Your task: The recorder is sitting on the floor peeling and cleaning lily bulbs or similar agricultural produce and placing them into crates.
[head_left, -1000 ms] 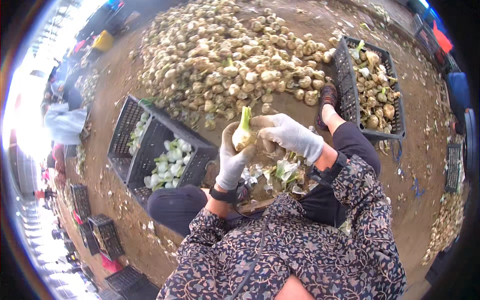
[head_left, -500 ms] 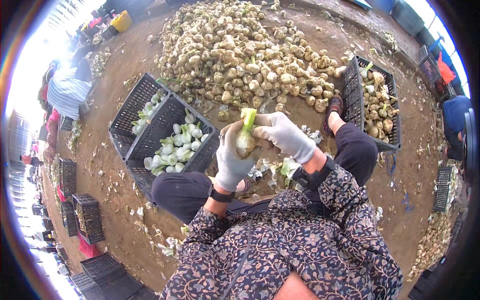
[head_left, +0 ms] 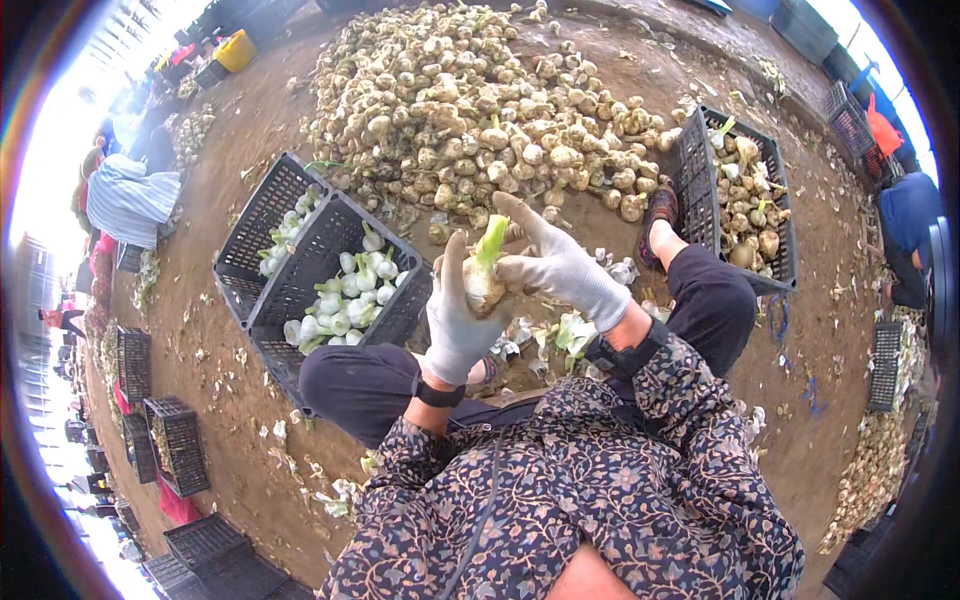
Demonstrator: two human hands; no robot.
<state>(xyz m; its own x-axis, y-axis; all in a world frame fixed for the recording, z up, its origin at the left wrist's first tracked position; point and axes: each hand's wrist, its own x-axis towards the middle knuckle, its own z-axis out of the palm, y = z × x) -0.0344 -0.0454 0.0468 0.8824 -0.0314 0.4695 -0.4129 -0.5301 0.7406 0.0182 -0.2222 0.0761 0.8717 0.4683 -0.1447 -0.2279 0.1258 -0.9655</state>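
Note:
A garlic bulb (head_left: 484, 287) with a short green stem stands upright in front of me, its outer skin pale and partly soiled. My left hand (head_left: 458, 325), in a whitish work glove with dirty fingertips, cups it from the left and below. From the right comes my right hand (head_left: 565, 272), gloved the same way. Its thumb touches the bulb's side, while the index finger is stretched up and away beside the stem. Other right fingers are partly hidden behind. Peeled skins (head_left: 572, 335) lie on the ground below the hands.
A black crate (head_left: 335, 225) holding clean white bulbs stands left of my knees. Another crate (head_left: 735, 215) of unpeeled bulbs sits at the right, by my foot. A large heap of garlic (head_left: 440, 110) lies ahead. Co-workers (head_left: 133, 198) and stacked crates line both sides.
My right index finger has lifted and spread away from the stem, where the fingers were closed before. The bulb has shifted slightly left and stays in my left hand.

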